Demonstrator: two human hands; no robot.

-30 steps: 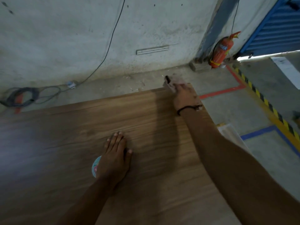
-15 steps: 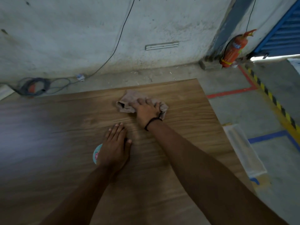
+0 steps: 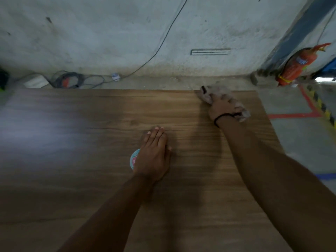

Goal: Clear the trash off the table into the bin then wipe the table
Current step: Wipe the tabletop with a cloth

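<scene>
In the head view, a wide brown wood-grain table [image 3: 72,142] filled the lower part of the frame. The right hand [image 3: 221,108], with a thin black band [image 3: 222,116] at the wrist, lay at the table's far edge in the upper right. Its fingers were bent over a crumpled greyish-brown cloth [image 3: 217,90] and gripped it against the tabletop; motion blur hid the finer detail. The left hand [image 3: 154,155] rested flat on the table near the centre of the frame, fingers straight and close together, holding nothing. A small round teal and pink object [image 3: 134,158] showed from under its left edge. Beyond the table, a red fire extinguisher [image 3: 298,65] leaned at the grey wall in the upper right, and coiled dark cables [image 3: 71,81] lay on the floor in the upper left.
</scene>
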